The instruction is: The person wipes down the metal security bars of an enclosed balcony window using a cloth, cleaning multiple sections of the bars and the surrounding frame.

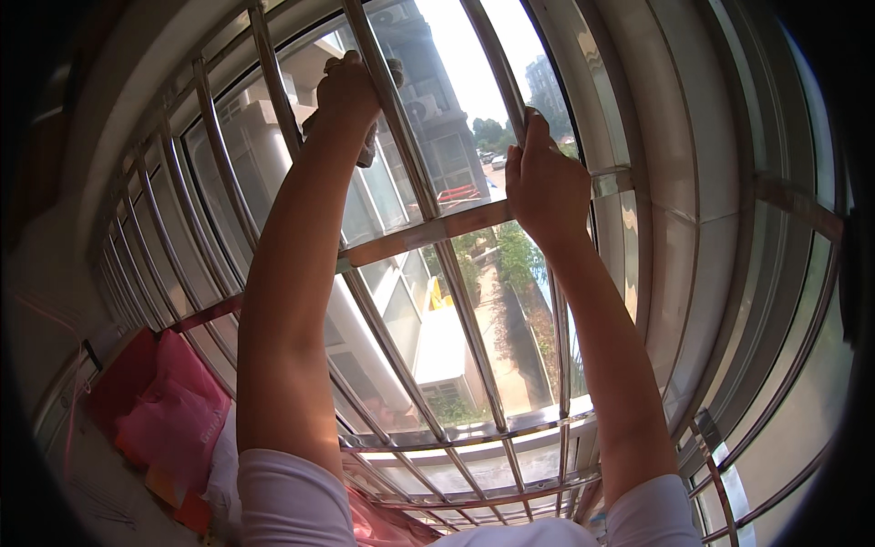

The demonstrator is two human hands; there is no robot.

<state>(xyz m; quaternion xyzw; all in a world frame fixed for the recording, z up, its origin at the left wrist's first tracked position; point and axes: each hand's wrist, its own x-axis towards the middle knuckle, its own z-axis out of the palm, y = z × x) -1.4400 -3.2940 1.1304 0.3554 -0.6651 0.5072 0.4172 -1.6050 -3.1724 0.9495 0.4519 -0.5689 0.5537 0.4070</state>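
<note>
Both arms are raised to the metal bars of a window grille [445, 229]. Bunched in my left hand [348, 89] is a dark cloth [367, 152], partly hidden behind the hand and forearm. This hand is beside an upright bar [393, 102], near the upper part of the window glass [451, 130]; whether the cloth touches the glass cannot be made out. Farther right, my right hand [550, 181] is wrapped around another upright bar [497, 58], just above the flat crossbar.
A pink plastic bag [181, 417] with writing lies at lower left. Pink material [389, 519] shows below the grille. Tiled wall [673, 164] borders the window on the right, with more barred window [786, 383] beyond. Outside are buildings, plants and a path.
</note>
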